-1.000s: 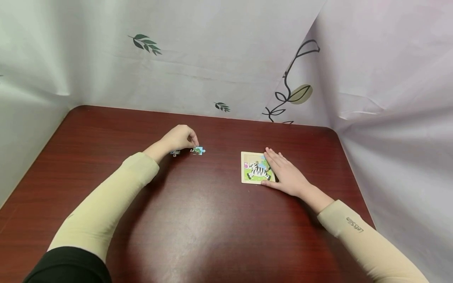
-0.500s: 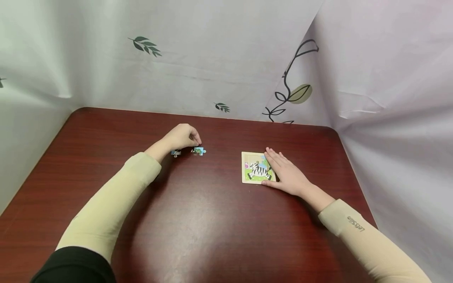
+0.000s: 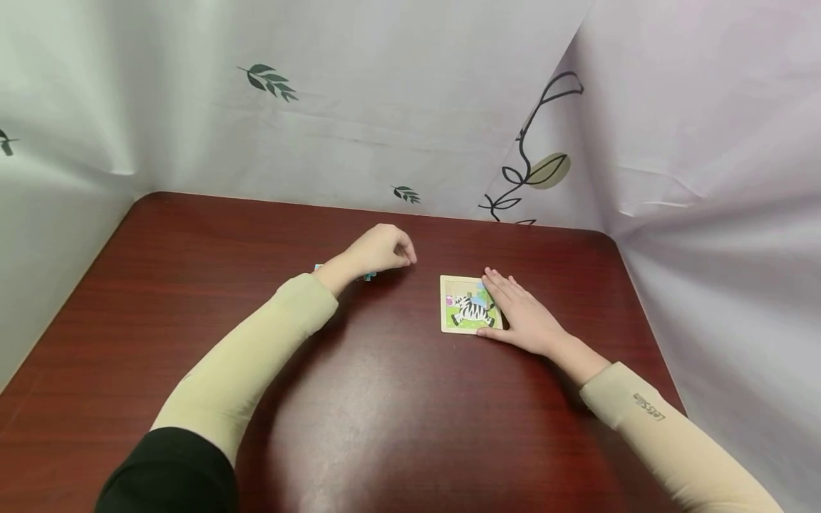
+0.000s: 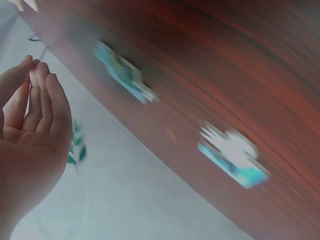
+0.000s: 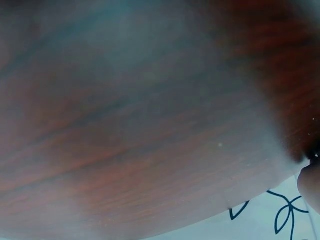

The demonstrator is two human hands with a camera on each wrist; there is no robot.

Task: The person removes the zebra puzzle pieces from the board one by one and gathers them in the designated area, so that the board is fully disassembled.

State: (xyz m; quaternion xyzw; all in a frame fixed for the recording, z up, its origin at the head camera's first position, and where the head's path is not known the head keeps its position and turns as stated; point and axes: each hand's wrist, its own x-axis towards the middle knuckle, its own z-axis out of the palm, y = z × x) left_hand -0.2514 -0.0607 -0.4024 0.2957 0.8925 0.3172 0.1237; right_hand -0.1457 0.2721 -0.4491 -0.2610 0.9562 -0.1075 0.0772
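My left hand [image 3: 381,247] hovers over the table left of a small square puzzle tray [image 3: 442,306], fingers loosely bent. In the left wrist view its thumb and fingertips [image 4: 42,70] come close together, with nothing showing between them. Two small blue jigsaw pieces lie behind it: one with green [image 4: 122,72], one with white [image 4: 232,155]. In the head view the left wrist mostly covers them. My right hand [image 3: 526,317] rests with straight fingers on the tray's right side, thumb at the lower edge. A zebra picture [image 3: 473,311] shows inside the tray.
The dark red wooden table [image 3: 410,399] has rounded far corners. A pale curtain [image 3: 359,107] with leaf prints hangs behind it and at both sides. The right wrist view is mostly blurred tabletop.
My left hand has moved right from beside the jigsaw pieces toward the tray, and the pieces stay on the table. The right hand holds its place on the tray.
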